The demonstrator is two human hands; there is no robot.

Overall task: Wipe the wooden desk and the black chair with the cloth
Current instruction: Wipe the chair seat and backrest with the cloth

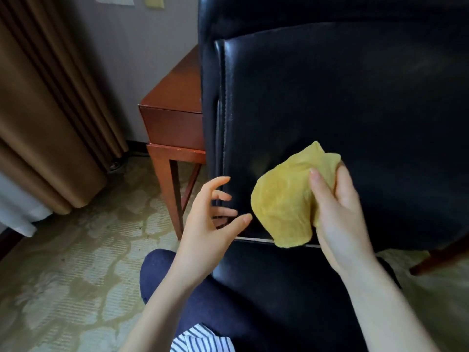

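The black chair point(342, 102) fills the upper right, its shiny leather seat cushion facing me. My right hand point(337, 214) grips a bunched yellow cloth point(286, 196) over the cushion's near left part. My left hand point(213, 219) hovers at the cushion's left front corner, fingers spread and loosely bent, holding nothing. The wooden desk point(175, 115) shows only its left end, behind the chair on the left.
Brown curtains point(43, 102) hang at the left. Patterned beige carpet point(76, 262) covers the floor. My dark-trousered knee point(162, 270) sits just below the chair's front edge. A wooden chair leg point(439, 260) sticks out at the right.
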